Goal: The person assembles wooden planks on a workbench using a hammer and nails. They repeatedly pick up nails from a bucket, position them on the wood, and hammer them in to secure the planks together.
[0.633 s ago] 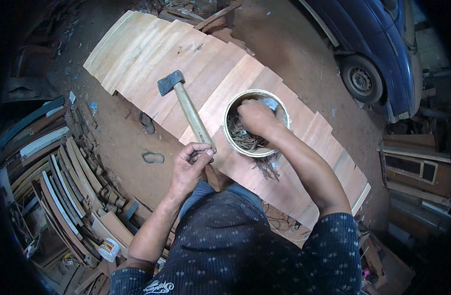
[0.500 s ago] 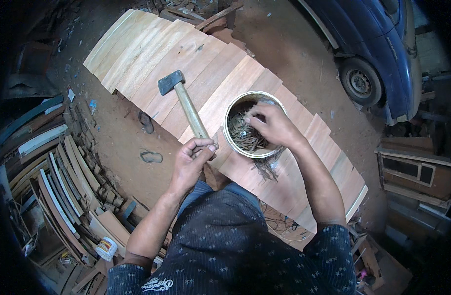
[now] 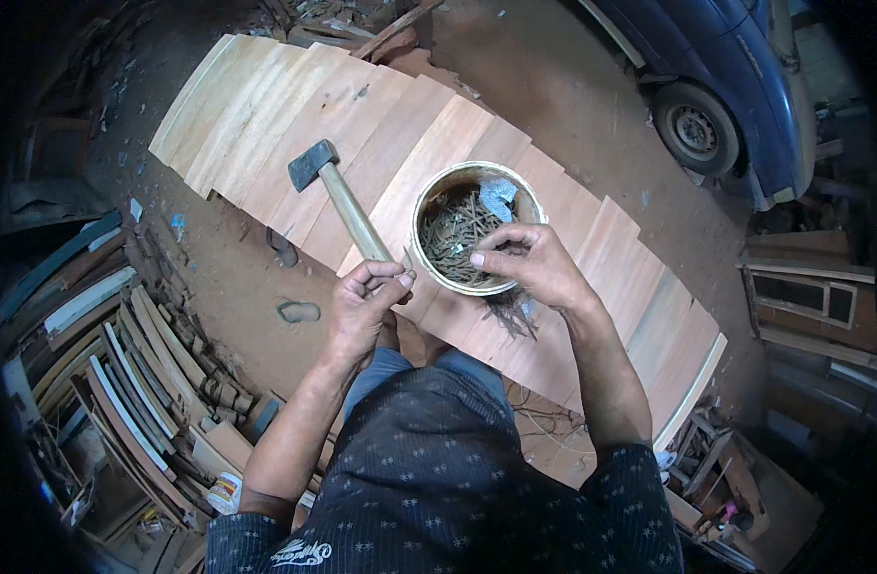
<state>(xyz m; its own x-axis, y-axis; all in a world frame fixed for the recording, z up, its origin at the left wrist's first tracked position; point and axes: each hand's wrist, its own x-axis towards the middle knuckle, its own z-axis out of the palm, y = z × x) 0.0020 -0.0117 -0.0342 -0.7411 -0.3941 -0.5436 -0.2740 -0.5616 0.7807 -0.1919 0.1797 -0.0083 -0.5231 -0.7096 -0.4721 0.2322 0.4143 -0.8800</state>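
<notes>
Left hand (image 3: 369,301): we pinch a thin piece (image 3: 407,258).
Right hand (image 3: 534,263): fingers curled; we cannot tell if gripping.
Bucket (image 3: 527,206): frame centre, under our right hand.
Hammer (image 3: 352,210): centre-left, handle toward our left hand.

Hatchet (image 3: 349,206): dark blue-grey head, pale yellow-brown handle. Bucket (image 3: 528,201): cream rim. Nails (image 3: 450,232): grey-brown. Plank surface (image 3: 400,124): pinkish tan, yellower at far left. Shirt (image 3: 400,497): near-black, pale floral motifs. Car (image 3: 721,62): deep blue.

A blue car (image 3: 721,72) stands at upper right; curved wooden strips (image 3: 149,373) lie stacked at left, near a sandal (image 3: 299,312).
</notes>
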